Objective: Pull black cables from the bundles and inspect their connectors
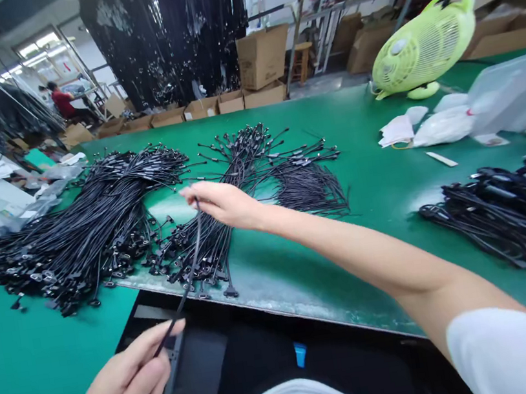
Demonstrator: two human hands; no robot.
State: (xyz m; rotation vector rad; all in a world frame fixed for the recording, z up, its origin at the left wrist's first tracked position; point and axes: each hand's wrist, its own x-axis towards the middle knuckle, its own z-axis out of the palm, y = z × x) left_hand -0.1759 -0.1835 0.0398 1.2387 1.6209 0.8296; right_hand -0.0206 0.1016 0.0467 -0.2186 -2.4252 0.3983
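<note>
A thin black cable (pixel 196 252) stretches between my two hands, slanting over the front edge of the table. My left hand (pixel 127 379), low and near my body, pinches its lower part. Farther out, my right hand (pixel 225 203) grips the upper end between thumb and fingers, above the piles; the cable's tip is hidden in the fingers. Beneath and beyond the right hand lies a bundle of black cables (pixel 211 243) with connector ends toward me. To its left spreads a bigger cable heap (pixel 85 222). Shorter black cables (pixel 308 187) lie just right of the bundle.
Folded black cables (pixel 514 207) are stacked at the right of the green table (pixel 304 282). A lime-green fan (pixel 422 44) stands at the back right near plastic bags (pixel 449 125). Cardboard boxes (pixel 263 60) line the far side. A person in red (pixel 63 100) sits in the distance.
</note>
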